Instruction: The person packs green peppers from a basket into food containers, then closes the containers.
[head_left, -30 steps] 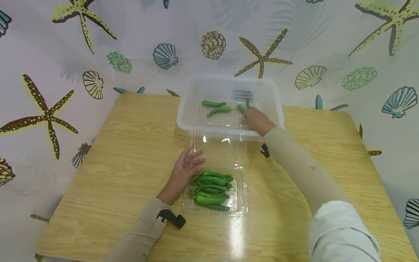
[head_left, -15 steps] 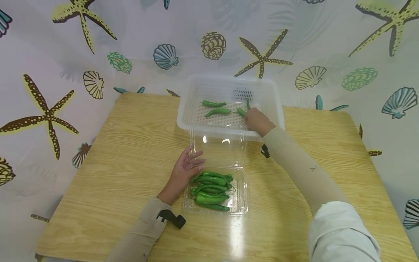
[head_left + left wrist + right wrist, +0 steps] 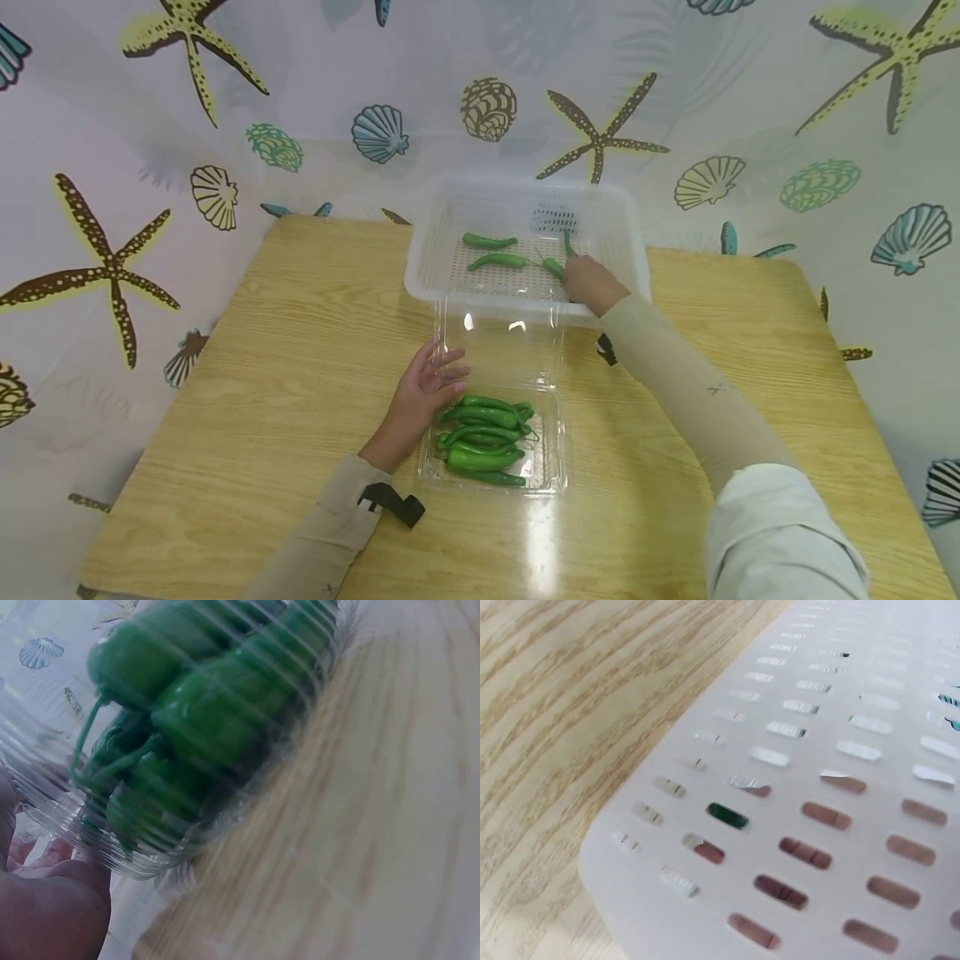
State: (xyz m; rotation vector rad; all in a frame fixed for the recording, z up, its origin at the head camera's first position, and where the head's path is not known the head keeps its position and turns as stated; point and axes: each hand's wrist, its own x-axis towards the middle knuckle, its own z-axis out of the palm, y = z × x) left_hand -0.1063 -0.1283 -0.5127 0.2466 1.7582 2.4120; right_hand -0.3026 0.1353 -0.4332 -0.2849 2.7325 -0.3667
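Light wood-grain bench (image 3: pixel 247 417) fills lower frame; sea-print curtain (image 3: pixel 112 125) with starfish and shells behind, across upper frame.

Near, lower centre: clear plastic clamshell (image 3: pixel 551 467), lid folded back flat toward upper frame, heaped with green peppers (image 3: pixel 483 437).

Left hand (image 3: pixel 420 392) just left of clamshell, forearm angled up from lower left, palm down; fingers (image 3: pixel 450 357) straight and slightly spread, tips touching clamshell rim. Holding nothing.

Far, upper centre: white perforated basket (image 3: pixel 442 267) on bench, two loose peppers (image 3: pixel 491 251) inside left of centre.

Right hand (image 3: pixel 592 283) reached over basket's near right wall; fingers curled at a third pepper (image 3: pixel 553 267). Pinched or merely touched: cannot tell.
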